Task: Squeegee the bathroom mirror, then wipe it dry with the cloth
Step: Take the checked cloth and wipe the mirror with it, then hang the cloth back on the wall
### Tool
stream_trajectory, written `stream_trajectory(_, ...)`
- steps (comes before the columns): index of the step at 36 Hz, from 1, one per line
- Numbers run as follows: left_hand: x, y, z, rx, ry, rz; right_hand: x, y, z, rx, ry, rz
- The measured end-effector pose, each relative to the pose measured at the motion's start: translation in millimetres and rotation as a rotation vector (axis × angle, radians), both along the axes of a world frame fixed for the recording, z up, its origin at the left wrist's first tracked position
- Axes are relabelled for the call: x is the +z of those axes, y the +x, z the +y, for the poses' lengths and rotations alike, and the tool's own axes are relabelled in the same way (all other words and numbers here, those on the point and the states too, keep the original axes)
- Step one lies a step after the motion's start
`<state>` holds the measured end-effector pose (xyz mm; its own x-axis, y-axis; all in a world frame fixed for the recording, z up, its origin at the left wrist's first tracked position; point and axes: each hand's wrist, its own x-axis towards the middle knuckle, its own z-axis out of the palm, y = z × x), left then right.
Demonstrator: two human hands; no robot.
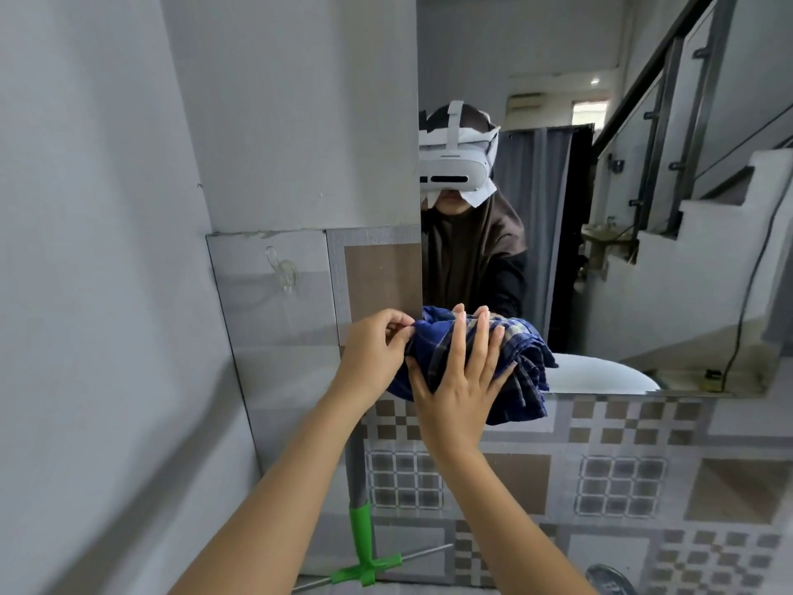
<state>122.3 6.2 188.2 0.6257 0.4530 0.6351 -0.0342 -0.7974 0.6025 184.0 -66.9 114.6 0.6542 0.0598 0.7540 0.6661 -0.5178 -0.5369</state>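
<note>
Down near the floor, a green squeegee (364,547) is being left parked against the tiled wall (622,427). Higher up, a blue checked cloth (485,362) is being bunched at the mirror's (643,251) bottom left corner. It's being pressed flat under the right hand (461,380), fingers spread, while an edge is being pinched by the left hand (377,350). Looks soft, light and floppy, so it's probably best gripped as a wad, not by a corner.

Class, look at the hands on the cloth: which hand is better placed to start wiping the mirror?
Right. The right hand lies flat across the blue cloth at the mirror's lower left corner; the left hand only pinches its edge.
</note>
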Motion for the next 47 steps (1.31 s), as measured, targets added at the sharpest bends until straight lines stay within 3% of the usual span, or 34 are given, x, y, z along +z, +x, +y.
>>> stream_trajectory(9, 34, -14, -11, -0.035, 0.291, 0.019, -1, -34, -46, 0.113, -0.168, 0.056)
stream_trajectory(17, 41, -51, -28, -0.135, 0.550, 0.062, 26, -60, -97, 0.252, -0.176, 0.061)
stream_trajectory(21, 39, -72, -30, -0.142, 0.600, 0.042, 39, -65, -111, 0.317, -0.130, -0.016)
stream_trajectory(27, 43, -95, -45, -0.221, 0.638, 0.001, 49, -72, -108, 0.497, -0.114, 0.057)
stream_trajectory(38, 42, -126, -46, -0.125, 0.445, 0.021, 63, -89, -107, 0.693, 0.010, 0.065)
stream_trajectory(47, 30, -147, -31, -0.089, 0.155, 0.071, 104, -76, -105, 0.706, -0.169, -0.145)
